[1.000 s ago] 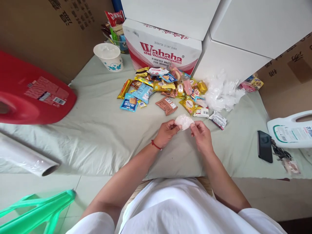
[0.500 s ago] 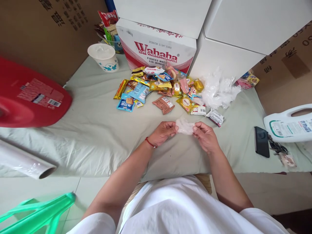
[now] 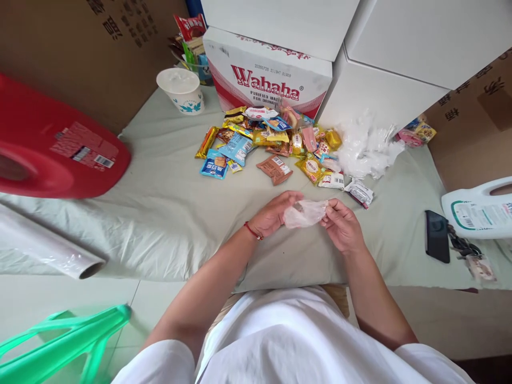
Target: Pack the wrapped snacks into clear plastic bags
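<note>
My left hand (image 3: 272,214) and my right hand (image 3: 342,227) hold a small piece of thin clear plastic (image 3: 304,213) between them, just above the pale green cloth (image 3: 168,202). Each hand pinches one side of it with the fingertips. A red string circles my left wrist. Beyond my hands lies a pile of wrapped snacks (image 3: 272,144), with a brown packet (image 3: 275,168) nearest. A heap of crumpled clear plastic (image 3: 366,146) sits to the right of the snacks.
A red jug (image 3: 52,149) lies at the left, with a roll of clear film (image 3: 48,248) below it. A Wahaha carton (image 3: 268,80), white boxes and a paper cup (image 3: 182,90) stand behind. A black phone (image 3: 436,242), keys and a white jug (image 3: 478,210) are at the right.
The plastic piece has been spread wider between my hands, from a bunched wad to a flatter sheet. My hands have shifted slightly lower and apart.
</note>
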{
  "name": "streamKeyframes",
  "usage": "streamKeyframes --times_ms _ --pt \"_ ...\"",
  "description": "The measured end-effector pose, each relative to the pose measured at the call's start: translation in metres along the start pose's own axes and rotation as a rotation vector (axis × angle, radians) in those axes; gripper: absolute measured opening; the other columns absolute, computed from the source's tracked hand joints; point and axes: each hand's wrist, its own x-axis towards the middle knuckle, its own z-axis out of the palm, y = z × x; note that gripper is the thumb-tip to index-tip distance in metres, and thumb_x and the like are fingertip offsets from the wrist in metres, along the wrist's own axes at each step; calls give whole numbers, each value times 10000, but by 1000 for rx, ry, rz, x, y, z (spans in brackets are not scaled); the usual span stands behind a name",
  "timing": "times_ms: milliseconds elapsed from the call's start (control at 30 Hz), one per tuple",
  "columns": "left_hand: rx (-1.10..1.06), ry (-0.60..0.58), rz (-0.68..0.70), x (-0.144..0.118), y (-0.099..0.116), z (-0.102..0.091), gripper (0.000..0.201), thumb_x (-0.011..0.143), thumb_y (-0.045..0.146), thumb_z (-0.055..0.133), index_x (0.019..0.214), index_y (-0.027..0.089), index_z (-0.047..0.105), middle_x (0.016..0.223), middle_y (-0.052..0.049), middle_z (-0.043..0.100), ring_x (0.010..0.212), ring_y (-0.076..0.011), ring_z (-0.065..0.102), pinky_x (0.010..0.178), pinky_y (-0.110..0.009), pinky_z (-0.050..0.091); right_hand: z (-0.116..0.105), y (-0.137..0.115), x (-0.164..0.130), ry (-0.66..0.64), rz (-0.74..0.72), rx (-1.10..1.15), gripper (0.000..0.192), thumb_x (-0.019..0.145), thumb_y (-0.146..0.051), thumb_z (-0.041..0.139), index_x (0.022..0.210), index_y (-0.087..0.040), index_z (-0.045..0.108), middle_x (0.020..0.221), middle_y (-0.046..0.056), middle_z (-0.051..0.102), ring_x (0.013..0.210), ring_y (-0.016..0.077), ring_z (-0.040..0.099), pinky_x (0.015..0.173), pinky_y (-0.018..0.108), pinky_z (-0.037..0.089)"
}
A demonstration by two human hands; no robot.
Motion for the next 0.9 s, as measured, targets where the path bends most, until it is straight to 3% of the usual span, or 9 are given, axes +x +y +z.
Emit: streamKeyframes --times_ms 100,200,300,400,500,567,633,800,900 --pt "120 81 22 3 -3 -1 499 615 525 962 798 140 703 741 -12 661 633 -100 571 579 -229 453 -6 8 0 38 -44 -42 353 741 -508 869 814 -245 646 696 -32 464 650 133 424 616 276 411" --pt "141 154 115 7 -4 -3 494 605 514 965 793 154 684 719 19 634 615 -82 535 574 -218 428 -24 13 3 91 -76 -246 304 810 -508 800 879 -250 655 779 -14 519 712 148 487 668 287 464" --pt "197 181 200 10 -5 -5 470 616 479 961 814 157 682 725 26 632 631 -77 526 603 -216 424 -35 8 4 135 -331 -654 376 850 -460 752 1174 -283 672 1178 68 624 1047 227 593 895 387 539" --pt "269 157 219 9 -7 -5 448 650 475 939 826 161 673 744 20 642 653 -89 540 627 -227 426 -26 -4 2 -28 -660 -1023 570 882 -423 732 1424 -328 584 1552 105 466 1435 321 432 1177 558 394" --pt "292 92 188 6 -10 -4 438 676 464 926 856 164 664 771 18 646 673 -98 557 636 -233 418 -7 -11 5 -271 -754 -1188 405 927 -416 710 1326 -348 685 1530 74 528 1507 338 353 1230 598 310" --pt "288 76 186 5 -10 -2 435 686 466 923 864 164 664 773 20 641 677 -96 552 637 -230 408 1 -11 10 -348 -737 -1156 201 963 -397 673 1131 -342 767 1292 63 686 1418 316 452 1180 558 378" --pt "261 110 206 5 -8 -1 445 678 477 929 851 164 664 747 29 623 659 -87 524 626 -225 395 3 -9 13 -300 -686 -1049 143 985 -379 648 987 -316 776 1038 55 732 1228 288 577 1085 498 449" --pt "110 273 259 8 1 -1 507 626 498 963 830 170 635 774 24 630 659 -80 513 628 -223 418 -11 -2 15 194 -406 -517 226 916 -493 731 933 -270 699 887 17 688 821 197 603 810 342 493" --pt "29 230 201 6 2 0 595 673 622 905 983 188 639 934 -15 670 762 -118 599 681 -252 489 -15 7 16 292 -326 -333 309 852 -541 774 904 -260 655 831 1 663 789 185 595 781 315 485"
